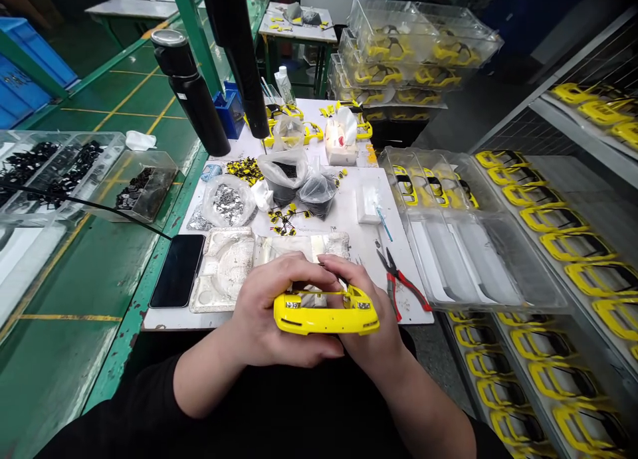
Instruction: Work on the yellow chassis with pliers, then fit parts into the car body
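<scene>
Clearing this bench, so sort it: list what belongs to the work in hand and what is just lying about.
In hand:
- yellow car body, held by left hand and right hand
- small yellow parts
- red-handled pliers

Lying about:
- phone
- black flask
- tissue box

Yellow car body (326, 316), black flask (192, 90)

My left hand (272, 306) and right hand (361, 313) hide the back of the yellow toy car (326, 313). The bits in the bags (286, 170) are too small to tell.
</scene>
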`<state>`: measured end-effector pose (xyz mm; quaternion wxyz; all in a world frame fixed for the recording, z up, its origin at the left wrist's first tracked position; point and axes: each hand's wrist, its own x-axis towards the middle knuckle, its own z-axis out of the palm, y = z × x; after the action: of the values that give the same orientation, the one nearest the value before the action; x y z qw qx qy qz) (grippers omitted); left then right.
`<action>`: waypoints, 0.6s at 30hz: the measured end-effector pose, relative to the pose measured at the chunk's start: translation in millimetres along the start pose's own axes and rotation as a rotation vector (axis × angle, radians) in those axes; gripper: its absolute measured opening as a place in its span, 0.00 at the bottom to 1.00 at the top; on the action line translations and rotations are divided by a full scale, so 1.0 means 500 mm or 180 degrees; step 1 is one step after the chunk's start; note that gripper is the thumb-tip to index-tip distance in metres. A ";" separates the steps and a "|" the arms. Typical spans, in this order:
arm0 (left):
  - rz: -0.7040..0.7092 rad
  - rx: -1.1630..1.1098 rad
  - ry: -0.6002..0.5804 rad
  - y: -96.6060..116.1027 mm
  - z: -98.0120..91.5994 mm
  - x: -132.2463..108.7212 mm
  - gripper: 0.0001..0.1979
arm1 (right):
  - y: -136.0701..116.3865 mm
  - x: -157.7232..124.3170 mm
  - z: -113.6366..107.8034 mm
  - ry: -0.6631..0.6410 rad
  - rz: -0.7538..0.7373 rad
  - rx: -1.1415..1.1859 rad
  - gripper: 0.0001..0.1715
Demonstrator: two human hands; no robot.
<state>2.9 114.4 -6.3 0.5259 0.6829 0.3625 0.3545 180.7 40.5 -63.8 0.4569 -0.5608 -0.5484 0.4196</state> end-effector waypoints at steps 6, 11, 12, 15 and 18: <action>0.0107 -0.0117 -0.0023 -0.010 -0.002 -0.003 0.35 | 0.002 0.001 0.000 -0.0033 -0.0004 -0.0065 0.19; 0.0157 -0.0164 -0.0105 -0.014 -0.008 -0.002 0.36 | 0.003 0.001 0.001 -0.0041 0.0014 -0.0101 0.19; 0.0154 -0.0168 -0.0104 -0.014 -0.008 -0.002 0.36 | 0.003 0.002 0.001 -0.0036 0.0007 -0.0099 0.19; 0.0072 -0.0150 -0.0012 -0.012 -0.005 -0.003 0.34 | 0.001 0.002 -0.001 -0.0049 0.0000 -0.0059 0.19; 0.0027 -0.0121 0.0185 -0.012 0.002 -0.003 0.33 | -0.001 0.001 -0.002 -0.0062 0.0027 -0.0041 0.19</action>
<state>2.4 113.6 -12.6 0.5266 0.6637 0.3679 0.3833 181.6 41.0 -63.2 0.4461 -0.5619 -0.5531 0.4235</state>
